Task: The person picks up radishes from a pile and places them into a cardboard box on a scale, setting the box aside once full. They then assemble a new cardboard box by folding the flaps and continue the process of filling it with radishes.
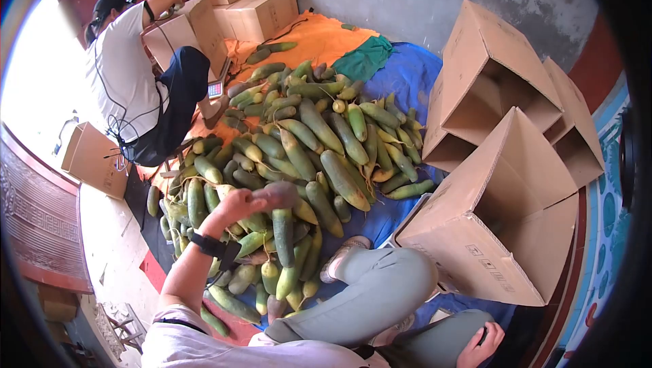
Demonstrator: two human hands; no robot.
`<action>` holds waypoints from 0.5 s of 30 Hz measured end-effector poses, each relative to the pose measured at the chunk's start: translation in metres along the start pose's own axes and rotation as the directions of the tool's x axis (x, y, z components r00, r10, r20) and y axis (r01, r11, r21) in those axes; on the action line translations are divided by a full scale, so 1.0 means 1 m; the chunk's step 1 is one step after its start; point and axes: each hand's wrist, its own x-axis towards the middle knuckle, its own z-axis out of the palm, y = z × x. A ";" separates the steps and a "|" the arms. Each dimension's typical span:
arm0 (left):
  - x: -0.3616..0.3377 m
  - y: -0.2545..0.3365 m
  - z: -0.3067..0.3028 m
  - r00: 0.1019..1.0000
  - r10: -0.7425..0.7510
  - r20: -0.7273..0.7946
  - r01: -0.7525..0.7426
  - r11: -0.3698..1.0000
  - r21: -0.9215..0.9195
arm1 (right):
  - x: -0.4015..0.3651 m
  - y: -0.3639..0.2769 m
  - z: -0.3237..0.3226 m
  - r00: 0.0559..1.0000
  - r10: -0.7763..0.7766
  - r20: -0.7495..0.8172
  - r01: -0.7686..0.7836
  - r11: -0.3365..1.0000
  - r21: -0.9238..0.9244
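Note:
My left hand [244, 203], with a black watch on the wrist, reaches out over a big pile of green gourds [319, 137]. It grips one long green gourd [283, 232] by its brownish top end, and the gourd hangs down above the near side of the pile. My right hand [483, 345] rests low on my right leg at the bottom right and holds nothing. My knees in grey-green trousers [380, 286] are drawn up between the two hands.
An open cardboard box [502, 232] lies on its side right of my knees, with two more open boxes [489, 76] behind it. The gourds lie on blue and orange sheets [407, 76]. Another person [129, 76] sits at the far left by stacked boxes [251, 1] and a small scale [215, 89].

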 end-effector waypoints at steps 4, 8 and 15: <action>0.014 -0.012 0.019 0.840 0.146 -0.522 0.005 0.961 0.278 | -0.009 0.012 0.017 0.999 -0.031 -0.016 0.032 0.994 0.104; 0.019 -0.013 0.081 0.879 0.404 -0.255 -0.218 0.814 0.538 | -0.013 0.013 0.018 0.996 -0.067 -0.065 0.075 0.989 0.124; 0.018 -0.012 0.123 0.970 0.236 0.061 -0.206 0.665 0.718 | -0.018 0.019 0.019 0.997 -0.028 -0.071 0.037 0.990 0.133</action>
